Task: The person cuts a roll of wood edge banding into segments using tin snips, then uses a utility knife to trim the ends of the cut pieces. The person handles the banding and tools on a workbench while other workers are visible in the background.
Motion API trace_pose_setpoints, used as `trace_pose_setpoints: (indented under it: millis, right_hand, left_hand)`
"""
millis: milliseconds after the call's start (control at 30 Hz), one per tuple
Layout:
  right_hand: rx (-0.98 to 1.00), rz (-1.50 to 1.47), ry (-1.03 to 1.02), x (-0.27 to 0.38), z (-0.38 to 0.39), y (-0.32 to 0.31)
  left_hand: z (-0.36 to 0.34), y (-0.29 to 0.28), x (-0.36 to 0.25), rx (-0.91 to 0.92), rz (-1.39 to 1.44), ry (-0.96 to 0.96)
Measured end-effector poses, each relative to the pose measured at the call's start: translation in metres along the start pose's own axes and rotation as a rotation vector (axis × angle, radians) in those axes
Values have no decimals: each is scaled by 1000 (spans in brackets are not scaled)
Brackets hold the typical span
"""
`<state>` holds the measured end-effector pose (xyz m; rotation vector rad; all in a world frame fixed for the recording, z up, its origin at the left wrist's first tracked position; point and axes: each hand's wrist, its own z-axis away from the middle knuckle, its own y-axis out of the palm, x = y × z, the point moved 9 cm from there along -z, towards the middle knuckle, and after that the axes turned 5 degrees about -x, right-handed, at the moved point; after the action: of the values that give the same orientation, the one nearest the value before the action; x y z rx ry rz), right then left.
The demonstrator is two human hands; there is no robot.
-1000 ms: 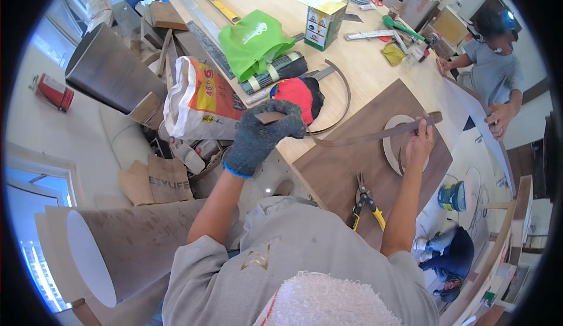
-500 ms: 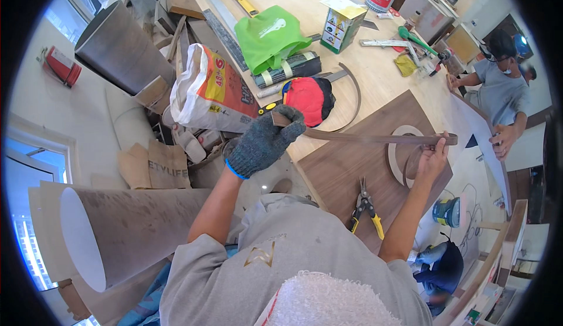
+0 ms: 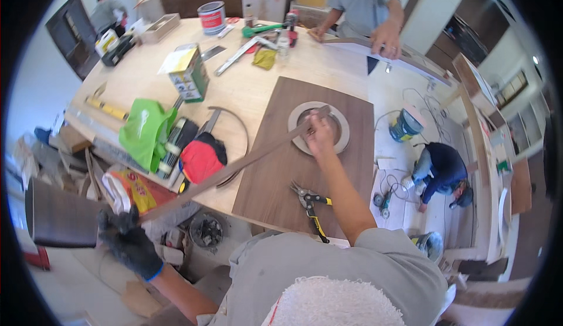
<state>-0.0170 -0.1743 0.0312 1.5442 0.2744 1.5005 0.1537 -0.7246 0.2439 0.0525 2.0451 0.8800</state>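
Observation:
I hold a long brown flat strip [image 3: 234,166] stretched diagonally across my front. My left hand [image 3: 132,247], in a dark knit glove with a blue cuff, grips its lower end near the table's left corner. My bare right hand [image 3: 319,135] grips the strip near its other end, over a pale ring-shaped coil [image 3: 300,141] on a dark wood-grain board [image 3: 261,179]. Yellow-and-black snips [image 3: 316,220] lie on that board below my right hand. A red-and-black cloth item [image 3: 199,162] and a curved dark strip [image 3: 240,121] lie left of the board.
The light plywood table [image 3: 135,74] holds cans, tools and a green bag [image 3: 143,135]. A co-worker [image 3: 355,9] handles a board at the far right corner; another person [image 3: 440,173] bends on the floor at right, another [image 3: 105,12] works far left. A bucket [image 3: 206,229] sits below the table edge.
My left hand has moved down and left, drawing the strip out straighter and longer. My right hand keeps its grip over the coil. The view has swung, showing more of the room.

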Motion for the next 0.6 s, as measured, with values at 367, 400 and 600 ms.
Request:
trace_pose_setpoints:
  millis: [367,400,600]
  right_hand:
    - [-63,587,139,-35,27,-75]
    - [-106,631,124,-32,25,-83]
    - [-229,811,-52,8,32,-111]
  left_hand:
    - [81,109,74,484,-304,-490]
    - [85,130,75,626,-414,-243]
    - [135,189,149,790,-171,-726]
